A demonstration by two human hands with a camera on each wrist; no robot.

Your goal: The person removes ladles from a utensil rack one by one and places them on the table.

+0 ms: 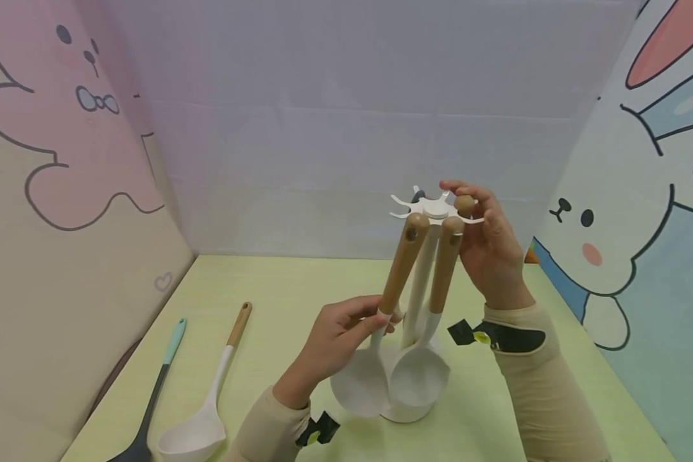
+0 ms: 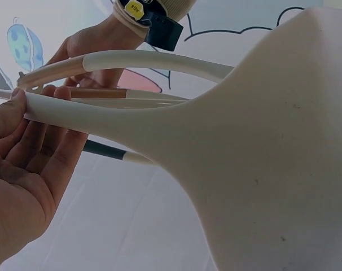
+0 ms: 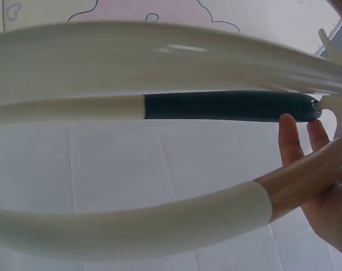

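Note:
A white utensil rack with a hooked top (image 1: 436,206) stands on the table, its round base (image 1: 405,416) partly hidden. My left hand (image 1: 346,333) pinches the white neck of a wooden-handled spoon (image 1: 360,385) at the rack's front. Its broad white head fills much of the left wrist view. Beside it hangs a white ladle (image 1: 420,378) with a wooden handle. My right hand (image 1: 491,256) is at the rack's top right, fingers extended around another wooden handle (image 3: 312,169). Two of its fingertips reach a dark handle (image 3: 227,106) in the right wrist view.
On the table's left lie a black utensil with a mint-green handle (image 1: 174,340) and a white ladle (image 1: 193,433) with a wooden handle. Cartoon-printed side panels and a pale back sheet (image 1: 335,141) enclose the yellow-green table (image 1: 289,276).

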